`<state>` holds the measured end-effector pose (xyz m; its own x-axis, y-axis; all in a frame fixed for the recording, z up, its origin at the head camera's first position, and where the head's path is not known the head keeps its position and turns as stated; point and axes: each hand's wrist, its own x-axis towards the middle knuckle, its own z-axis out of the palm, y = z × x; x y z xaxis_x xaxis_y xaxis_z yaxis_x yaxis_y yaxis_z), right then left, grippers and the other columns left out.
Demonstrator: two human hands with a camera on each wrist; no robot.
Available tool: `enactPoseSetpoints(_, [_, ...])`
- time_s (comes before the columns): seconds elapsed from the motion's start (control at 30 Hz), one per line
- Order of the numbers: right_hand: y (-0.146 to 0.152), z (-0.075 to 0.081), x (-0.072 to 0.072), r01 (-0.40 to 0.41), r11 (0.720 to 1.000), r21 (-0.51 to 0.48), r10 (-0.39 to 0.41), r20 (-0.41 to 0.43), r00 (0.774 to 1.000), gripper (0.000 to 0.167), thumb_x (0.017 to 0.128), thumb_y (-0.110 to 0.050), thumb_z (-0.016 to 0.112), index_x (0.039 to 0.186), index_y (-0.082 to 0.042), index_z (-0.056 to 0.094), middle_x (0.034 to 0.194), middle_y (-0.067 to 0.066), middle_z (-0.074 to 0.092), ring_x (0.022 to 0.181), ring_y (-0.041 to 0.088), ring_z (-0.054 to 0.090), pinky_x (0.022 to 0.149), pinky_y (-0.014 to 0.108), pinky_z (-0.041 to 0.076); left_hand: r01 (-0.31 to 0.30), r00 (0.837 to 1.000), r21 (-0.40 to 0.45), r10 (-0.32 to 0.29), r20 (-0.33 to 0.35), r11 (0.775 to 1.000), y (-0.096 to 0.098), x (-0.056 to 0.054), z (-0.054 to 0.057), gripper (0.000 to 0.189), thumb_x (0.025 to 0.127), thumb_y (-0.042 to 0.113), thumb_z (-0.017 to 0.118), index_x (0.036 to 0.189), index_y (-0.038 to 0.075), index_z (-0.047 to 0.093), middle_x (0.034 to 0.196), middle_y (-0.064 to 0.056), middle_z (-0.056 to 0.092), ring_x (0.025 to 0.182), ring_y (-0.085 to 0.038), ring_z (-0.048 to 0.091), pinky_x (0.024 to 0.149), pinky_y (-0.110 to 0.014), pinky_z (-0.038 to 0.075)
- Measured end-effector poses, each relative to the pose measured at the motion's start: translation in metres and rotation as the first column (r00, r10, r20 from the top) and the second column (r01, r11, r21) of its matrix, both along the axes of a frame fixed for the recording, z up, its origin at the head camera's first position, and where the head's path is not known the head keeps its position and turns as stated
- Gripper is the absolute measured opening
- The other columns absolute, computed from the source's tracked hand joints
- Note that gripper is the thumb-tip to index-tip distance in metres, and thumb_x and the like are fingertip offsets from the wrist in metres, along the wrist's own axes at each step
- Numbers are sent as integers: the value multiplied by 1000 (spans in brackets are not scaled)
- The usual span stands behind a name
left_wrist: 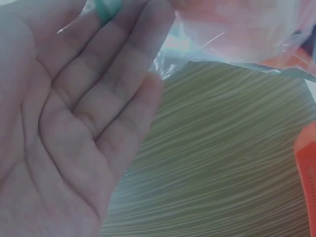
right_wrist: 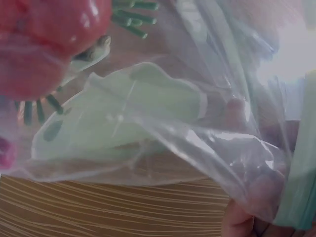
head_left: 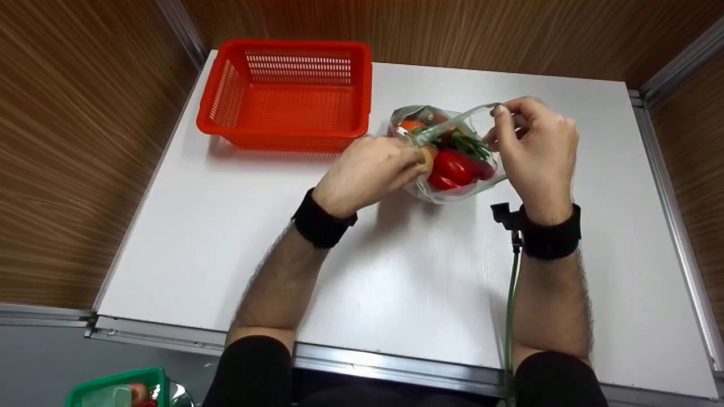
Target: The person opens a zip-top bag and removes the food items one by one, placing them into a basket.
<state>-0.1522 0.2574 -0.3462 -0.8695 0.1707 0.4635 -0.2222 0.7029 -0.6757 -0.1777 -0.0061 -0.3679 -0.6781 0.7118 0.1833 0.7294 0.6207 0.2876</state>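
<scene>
A clear plastic bag (head_left: pixel 438 198) with a green-edged mouth stands on the white table, filled with produce. Inside are a glossy red bell pepper (head_left: pixel 455 168), a bunch of green stalks (head_left: pixel 469 145) and an orange item (head_left: pixel 411 125) at the back. My left hand (head_left: pixel 367 172) pinches the bag's left rim; its palm and extended fingers (left_wrist: pixel 123 74) show in the left wrist view. With thumb and fingertips, my right hand (head_left: pixel 537 147) grips the opposite rim, stretching the mouth. The right wrist view shows a pale green piece (right_wrist: pixel 123 111) through the plastic.
A red perforated basket (head_left: pixel 300 104) stands at the back left, just beyond my left hand. Below the table's front edge, at bottom left, sits a green container (head_left: pixel 161 381) with produce. Wood-grained panels (head_left: pixel 452 34) border the table; a green cable (head_left: pixel 512 305) runs along my right forearm.
</scene>
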Motion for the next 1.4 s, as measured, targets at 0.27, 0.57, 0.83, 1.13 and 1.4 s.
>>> enactPoseSetpoints(0.27, [-5,0,9,-24,1000,14,24,27,999,28,116,-18,67,112,3,86,94,19,90,67,-23,66,65,4,50,-49,996,-2,50,69,999,2,-23,-17,32,124,33,62,138,11,80,122,-7,85,114,-29,83,103,-47,68])
enactPoseSetpoints(0.57, [-6,2,14,-56,998,0,55,60,997,25,115,-17,68,109,2,83,91,18,89,67,-18,67,64,6,52,-78,995,77,82,-55,994,-2,-30,-14,34,122,27,67,147,11,82,140,-9,86,128,-31,83,113,-44,68])
enactPoseSetpoints(0.83, [-14,-2,8,-103,994,-24,104,99,990,24,116,-16,68,114,3,82,97,20,90,70,-16,69,69,4,53,47,981,120,-23,-193,992,8,-16,-12,20,115,21,78,131,13,87,133,-6,86,125,-28,80,110,-38,68])
enactPoseSetpoints(1.13, [-23,-7,6,-137,991,13,134,121,984,23,116,-13,67,113,4,81,95,17,90,72,-21,67,66,4,50,158,987,4,-158,-5,987,41,-24,-49,30,113,22,80,142,17,82,140,-2,85,133,-20,79,120,-39,64])
enactPoseSetpoints(1.4, [-28,-8,5,-161,987,10,157,152,976,22,116,-14,66,108,0,81,92,14,90,71,-12,70,63,9,48,179,982,-74,-182,-48,981,45,-24,-69,46,117,8,68,162,15,70,163,-7,75,150,-24,72,128,-43,60])
